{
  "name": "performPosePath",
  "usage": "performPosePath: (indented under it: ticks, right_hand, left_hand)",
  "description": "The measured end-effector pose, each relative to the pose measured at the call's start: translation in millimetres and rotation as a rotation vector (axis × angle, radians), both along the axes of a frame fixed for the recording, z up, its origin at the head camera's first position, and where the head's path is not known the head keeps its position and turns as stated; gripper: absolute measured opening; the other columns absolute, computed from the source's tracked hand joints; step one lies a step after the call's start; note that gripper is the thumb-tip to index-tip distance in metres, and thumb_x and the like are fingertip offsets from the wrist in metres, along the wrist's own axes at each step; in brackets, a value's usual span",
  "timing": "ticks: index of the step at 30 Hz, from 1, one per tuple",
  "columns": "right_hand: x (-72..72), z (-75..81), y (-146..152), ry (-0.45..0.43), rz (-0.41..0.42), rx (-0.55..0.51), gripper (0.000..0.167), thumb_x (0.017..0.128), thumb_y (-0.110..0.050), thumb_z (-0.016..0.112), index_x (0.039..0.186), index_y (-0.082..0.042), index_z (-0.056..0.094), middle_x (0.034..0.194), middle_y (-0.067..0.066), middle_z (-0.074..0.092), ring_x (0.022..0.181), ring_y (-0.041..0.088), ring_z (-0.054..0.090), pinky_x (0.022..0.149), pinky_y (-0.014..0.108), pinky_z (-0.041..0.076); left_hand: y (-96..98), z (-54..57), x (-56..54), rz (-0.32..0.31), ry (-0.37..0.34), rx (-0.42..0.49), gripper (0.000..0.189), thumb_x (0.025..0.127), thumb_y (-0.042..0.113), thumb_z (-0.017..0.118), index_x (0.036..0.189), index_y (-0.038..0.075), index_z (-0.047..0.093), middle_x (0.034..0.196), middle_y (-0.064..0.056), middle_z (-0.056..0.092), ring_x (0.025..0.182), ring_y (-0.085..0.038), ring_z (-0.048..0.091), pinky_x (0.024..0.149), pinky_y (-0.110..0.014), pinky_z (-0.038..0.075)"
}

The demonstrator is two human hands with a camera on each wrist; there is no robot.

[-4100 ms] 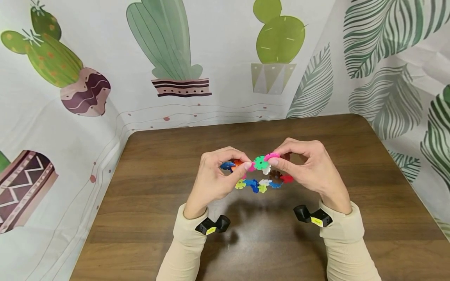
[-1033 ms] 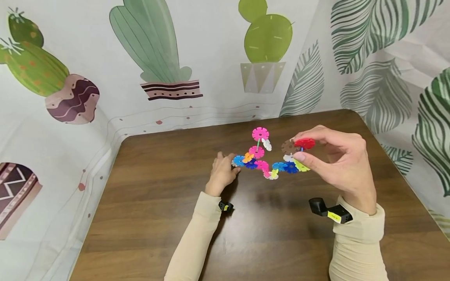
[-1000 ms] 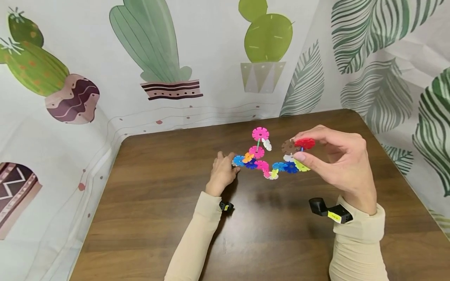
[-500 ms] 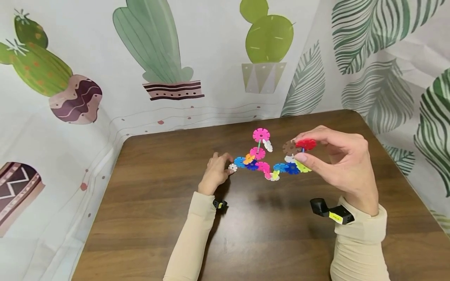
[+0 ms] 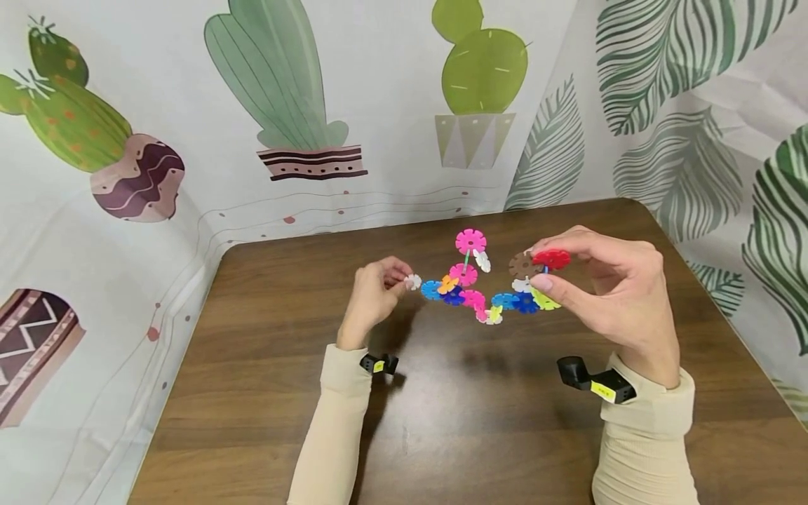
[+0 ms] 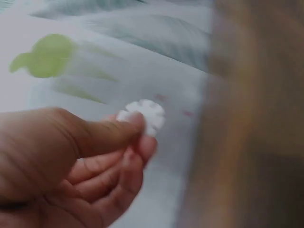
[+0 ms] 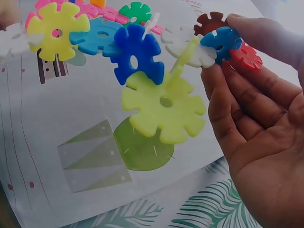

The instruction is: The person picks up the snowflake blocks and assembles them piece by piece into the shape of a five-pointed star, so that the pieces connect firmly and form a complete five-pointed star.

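My left hand (image 5: 375, 294) pinches a loose white snowflake disc (image 6: 151, 115) between thumb and fingertips, beside the left end of a chain. That chain is built of notched plastic snowflake discs (image 5: 472, 299) in pink, blue, orange, white, yellow, brown and red. On the right, my right hand (image 5: 615, 298) pinches the chain near its brown disc (image 5: 522, 266) and red disc (image 5: 552, 259), holding it up over the table. In the right wrist view a blue disc (image 7: 221, 44) shows at the fingertips, and a yellow disc (image 7: 164, 107) hangs nearby. A pink disc (image 5: 470, 241) stands up highest from the chain.
A dark brown wooden table (image 5: 265, 393) lies beneath both hands, its far edge against a white cloth (image 5: 404, 105) printed with cacti and leaves. Black wrist cameras (image 5: 593, 379) sit on both cuffs.
The left hand moves from the chain's left end with the white disc, drawing slightly left and up, its fingers now more curled. The right hand keeps its hold on the chain, nearly still.
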State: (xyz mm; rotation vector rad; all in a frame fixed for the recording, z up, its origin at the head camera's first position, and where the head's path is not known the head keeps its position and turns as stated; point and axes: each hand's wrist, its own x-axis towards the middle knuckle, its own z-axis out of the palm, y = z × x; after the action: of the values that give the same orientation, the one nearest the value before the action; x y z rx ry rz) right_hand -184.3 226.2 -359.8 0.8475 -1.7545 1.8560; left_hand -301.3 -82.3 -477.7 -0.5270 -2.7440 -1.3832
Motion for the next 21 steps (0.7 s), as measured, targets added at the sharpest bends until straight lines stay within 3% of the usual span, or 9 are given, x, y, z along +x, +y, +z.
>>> performPosePath:
  ticks: [6, 11, 17, 21]
  right_hand:
    - [-1.0, -0.3, -1.6, 0.012, -0.012, 0.008, 0.035, 0.071, 0.029, 0.077, 0.105, 0.022, 0.071, 0.101, 0.016, 0.081, 0.094, 0.023, 0.077, 0.087, 0.024, 0.063]
    - [-2.4, -1.3, -2.4, 0.015, -0.019, 0.01, 0.035, 0.071, 0.028, 0.077, 0.105, 0.022, 0.071, 0.101, 0.015, 0.081, 0.094, 0.022, 0.077, 0.087, 0.024, 0.063]
    - [-1.6, -1.1, -7.1, -0.03, -0.033, 0.037, 0.037, 0.071, 0.029, 0.078, 0.105, 0.019, 0.073, 0.099, 0.015, 0.081, 0.092, 0.022, 0.076, 0.081, 0.023, 0.062]
    - [-1.8, -1.3, -12.3, -0.031, -0.002, 0.032, 0.037, 0.07, 0.031, 0.077, 0.104, 0.018, 0.074, 0.097, 0.016, 0.08, 0.09, 0.022, 0.075, 0.083, 0.024, 0.061]
  left_hand:
    - [-8.9, 50.6, 26.8, -0.027, 0.071, 0.332, 0.013, 0.094, 0.011, 0.083, 0.107, 0.01, 0.08, 0.093, -0.011, 0.08, 0.078, -0.016, 0.075, 0.07, -0.02, 0.06]
    - [-11.7, 76.7, 50.7, -0.052, 0.105, 0.53, 0.017, 0.093, 0.012, 0.084, 0.109, 0.009, 0.08, 0.091, -0.006, 0.08, 0.078, -0.015, 0.075, 0.071, -0.022, 0.062]
    - [-6.3, 93.7, 72.8, -0.104, 0.176, 0.564, 0.018, 0.094, 0.008, 0.083, 0.112, 0.009, 0.083, 0.093, -0.001, 0.078, 0.075, -0.014, 0.068, 0.067, -0.018, 0.056]
    - [6.3, 99.4, 84.7, -0.163, 0.302, 0.523, 0.019, 0.092, 0.004, 0.084, 0.111, 0.006, 0.084, 0.094, -0.004, 0.078, 0.079, -0.013, 0.065, 0.069, -0.019, 0.055]
